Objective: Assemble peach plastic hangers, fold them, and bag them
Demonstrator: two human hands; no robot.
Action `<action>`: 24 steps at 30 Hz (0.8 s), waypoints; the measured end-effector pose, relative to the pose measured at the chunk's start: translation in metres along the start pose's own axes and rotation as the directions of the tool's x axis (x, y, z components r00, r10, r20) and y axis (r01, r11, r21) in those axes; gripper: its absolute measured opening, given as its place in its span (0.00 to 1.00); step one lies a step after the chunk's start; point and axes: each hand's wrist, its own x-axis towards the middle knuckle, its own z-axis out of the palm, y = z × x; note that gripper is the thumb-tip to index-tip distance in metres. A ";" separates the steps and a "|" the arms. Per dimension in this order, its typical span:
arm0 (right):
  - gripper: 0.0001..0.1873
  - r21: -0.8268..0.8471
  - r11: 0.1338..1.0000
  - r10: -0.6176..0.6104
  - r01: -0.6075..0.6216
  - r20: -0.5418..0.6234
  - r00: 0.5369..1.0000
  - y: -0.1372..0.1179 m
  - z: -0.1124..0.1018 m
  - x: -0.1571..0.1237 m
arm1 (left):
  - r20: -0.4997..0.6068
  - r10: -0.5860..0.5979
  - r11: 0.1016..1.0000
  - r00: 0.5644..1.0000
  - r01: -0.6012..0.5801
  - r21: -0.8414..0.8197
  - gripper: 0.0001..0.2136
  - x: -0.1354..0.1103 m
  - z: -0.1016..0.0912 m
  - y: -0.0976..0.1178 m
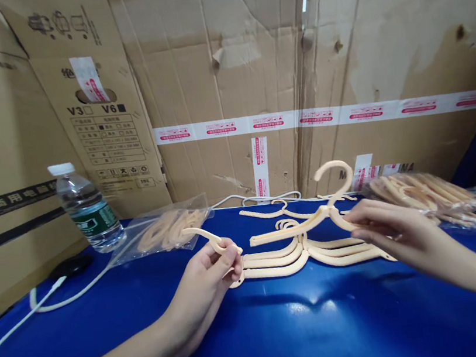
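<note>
Cardboard [215, 81] stands behind the loose hangers [273, 270], with bottle [93, 216] and bags [426, 194] flanking.

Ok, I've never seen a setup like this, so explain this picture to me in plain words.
There is no machine here: the two bare hands belong to a person wearing the camera on their head. It looks forward and down, so this one picture is roughly their own view.

The left hand holds a small curved piece. The right hand holds a hooked hanger up above the blue table.

Beneath and behind lie more peach-coloured hangers. Clear bags of similar-coloured pieces sit at each side, one on the left and more on the right. A water bottle stands at the far left, and cardboard walls in the back.
</note>
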 end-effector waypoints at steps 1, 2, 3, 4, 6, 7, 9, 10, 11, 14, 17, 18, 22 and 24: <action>0.08 0.003 1.000 -0.010 0.010 -0.002 1.000 -0.002 0.002 -0.004 | 0.001 -0.001 1.000 1.000 0.001 -0.023 0.14 0.000 0.000 -0.001; 0.08 0.010 1.000 -0.015 0.015 -0.001 1.000 -0.003 0.004 -0.007 | -0.002 -0.009 0.999 1.000 0.009 -0.041 0.12 0.000 0.000 -0.002; 0.07 0.015 1.000 -0.021 0.021 0.008 1.000 -0.004 0.006 -0.009 | -0.007 -0.029 0.998 1.000 0.029 -0.054 0.11 -0.001 0.000 -0.002; 0.07 0.018 0.999 -0.027 0.027 0.020 0.999 -0.004 0.008 -0.011 | -0.011 -0.058 0.996 0.998 0.057 -0.067 0.10 -0.003 0.001 -0.003; 0.07 0.011 0.999 -0.042 0.041 0.040 0.998 -0.004 0.011 -0.014 | 0.001 -0.126 0.988 0.992 0.126 -0.093 0.07 -0.007 0.004 -0.003; 0.07 0.004 0.999 -0.051 0.051 0.038 0.998 -0.004 0.012 -0.016 | 0.023 -0.153 0.982 0.988 0.155 -0.105 0.07 -0.009 0.005 -0.003; 0.07 -0.011 0.998 -0.067 0.067 0.015 0.998 -0.005 0.013 -0.019 | 0.088 -0.180 0.976 0.980 0.189 -0.111 0.07 -0.013 0.007 -0.003; 0.07 -0.017 0.997 -0.074 0.074 -0.001 0.997 -0.006 0.014 -0.021 | 0.111 -0.182 0.975 0.977 0.194 -0.107 0.07 -0.014 0.007 -0.004; 0.07 -0.024 0.996 -0.084 0.083 -0.020 0.996 -0.007 0.014 -0.022 | 0.124 -0.184 0.975 0.975 0.197 -0.099 0.07 -0.015 0.008 -0.005; 0.07 -0.054 0.991 -0.121 0.119 -0.050 0.991 -0.009 0.014 -0.026 | 0.118 -0.189 0.977 0.975 0.199 -0.083 0.07 -0.017 0.007 -0.006; 0.07 -0.087 0.986 -0.146 0.140 -0.066 0.987 -0.011 0.014 -0.028 | 0.103 -0.212 0.972 0.972 0.221 -0.078 0.07 -0.017 0.006 -0.007; 0.06 -0.104 0.985 -0.149 0.140 -0.083 0.985 -0.011 0.015 -0.029 | 0.095 -0.220 0.971 0.971 0.227 -0.078 0.07 -0.017 0.006 -0.007; 0.10 -0.155 0.974 -0.189 0.168 -0.137 0.972 -0.014 0.018 -0.034 | 0.046 -0.192 0.977 0.980 0.196 -0.089 0.12 -0.017 0.007 -0.008; 0.10 -0.164 0.976 -0.171 0.140 -0.192 0.966 -0.018 0.022 -0.037 | -0.006 -0.167 0.982 0.986 0.166 -0.089 0.15 -0.017 0.008 -0.008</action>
